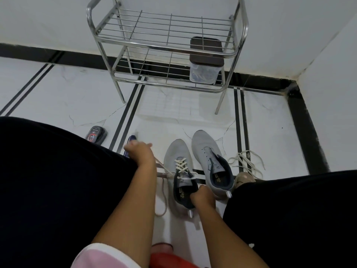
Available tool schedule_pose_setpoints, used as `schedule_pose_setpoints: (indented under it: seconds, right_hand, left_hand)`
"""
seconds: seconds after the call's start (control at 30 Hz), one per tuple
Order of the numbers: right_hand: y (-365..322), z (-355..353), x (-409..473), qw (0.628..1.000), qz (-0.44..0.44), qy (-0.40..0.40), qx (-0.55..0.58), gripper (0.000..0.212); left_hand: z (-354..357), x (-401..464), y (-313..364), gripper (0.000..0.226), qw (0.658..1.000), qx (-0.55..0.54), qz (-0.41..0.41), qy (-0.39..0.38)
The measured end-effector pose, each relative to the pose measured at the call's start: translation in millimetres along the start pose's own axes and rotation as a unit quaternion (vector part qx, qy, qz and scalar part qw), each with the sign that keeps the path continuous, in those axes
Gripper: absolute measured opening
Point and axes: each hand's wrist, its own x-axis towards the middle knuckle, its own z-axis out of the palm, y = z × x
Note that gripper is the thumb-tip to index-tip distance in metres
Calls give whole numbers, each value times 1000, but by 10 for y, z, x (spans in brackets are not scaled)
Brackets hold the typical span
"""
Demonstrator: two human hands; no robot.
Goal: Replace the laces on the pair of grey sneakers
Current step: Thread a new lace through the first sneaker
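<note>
Two grey sneakers stand side by side on the white floor between my knees. The left sneaker (178, 161) has a cream lace (181, 165) crossed through its lower eyelets. My left hand (140, 152) grips one end of that lace, drawn taut out to the left. My right hand (202, 197) grips the left sneaker's dark heel collar. The right sneaker (209, 157) has no lace in it. A loose cream lace (246, 161) lies in coils on the floor to its right. Another lace end loops on the floor (164, 202) beside the left sneaker.
A steel wire shoe rack (166, 49) stands against the wall ahead, with a clear lidded box (204, 68) on its lower shelf. A dark shoe-polish sponge (96, 134) and a blue object (129, 144) lie on the floor at left. My dark-clothed legs flank the shoes.
</note>
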Motion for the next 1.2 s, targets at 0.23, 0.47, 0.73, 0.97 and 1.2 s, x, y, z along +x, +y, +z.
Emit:
schedule_pose_setpoints:
  seconds: [0.23,0.47,0.73,0.97,1.2]
  right_hand:
    - [-119,-20,53,1000,12,-22,11,33]
    - [-179,6,77,990,-106,92,11,30]
    - [-216,-5,146,990,-83,111,38,22]
    - [-218,-34,155,991,-96,89,40,25]
    - [-218,-54,179,991,-111,63,28,24]
  left_hand:
    - [41,-103,-202,30,790,516,201,-264]
    - [-227,-219,-957,27,716,612,88,-325]
    - [-249,-133,-973,34,783,569,-44,-249]
    - [-157,-129,-946,33,792,571,93,-194]
    - [-3,-164,-816,36,742,612,79,-262]
